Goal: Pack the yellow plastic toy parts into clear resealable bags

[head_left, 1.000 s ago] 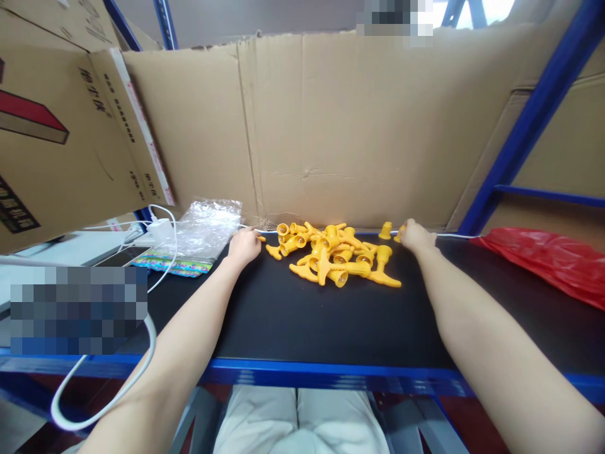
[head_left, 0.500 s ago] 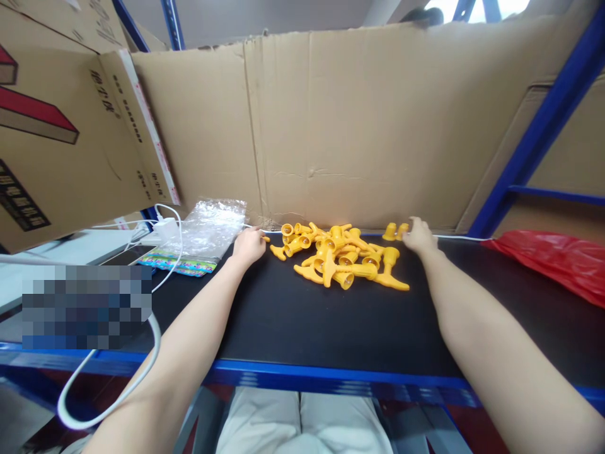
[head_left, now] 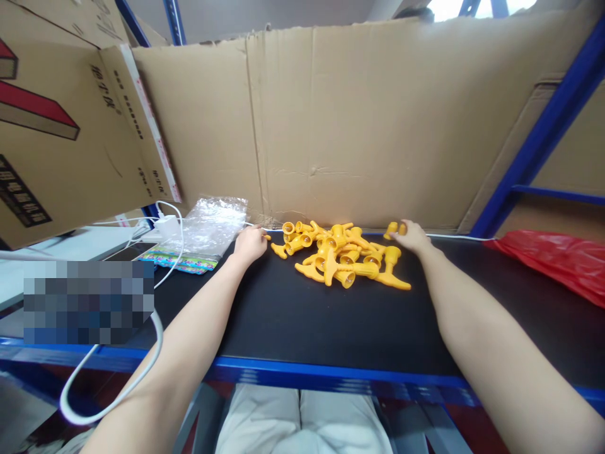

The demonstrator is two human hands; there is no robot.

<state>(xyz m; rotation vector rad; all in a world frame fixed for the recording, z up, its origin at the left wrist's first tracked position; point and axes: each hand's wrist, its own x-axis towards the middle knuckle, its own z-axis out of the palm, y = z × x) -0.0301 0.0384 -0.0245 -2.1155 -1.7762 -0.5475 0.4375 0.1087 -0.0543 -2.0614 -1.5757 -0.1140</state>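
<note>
My left hand (head_left: pixel 251 244) rests at the left of the pile with its fingers curled; the tip of a yellow plastic piece (head_left: pixel 268 237) pokes out from it, the rest hidden. At the back right, my right hand (head_left: pixel 416 238) has thumb and fingers around a small yellow plastic cup (head_left: pixel 402 229), partly covered by the thumb. A second yellow cup (head_left: pixel 392 228) stands just left of it. Between my hands lies a loose pile of yellow plastic pieces (head_left: pixel 366 269), bell-shaped cups with curved T-shaped handles. Several show clear, shiny insides.
A clear plastic bag (head_left: pixel 215 221) with a colourful edge lies left of my left hand. White cables and a white plug (head_left: pixel 166 225) are further left. A red plastic bag (head_left: pixel 553 255) lies at the right. Cardboard (head_left: pixel 359 126) walls the black tabletop (head_left: pixel 331 328) at the back.
My right hand has shifted slightly left, and its thumb and fingers have come in around the right-hand cup. The left hand stays nearly in place, still curled. The pile looks the same.
</note>
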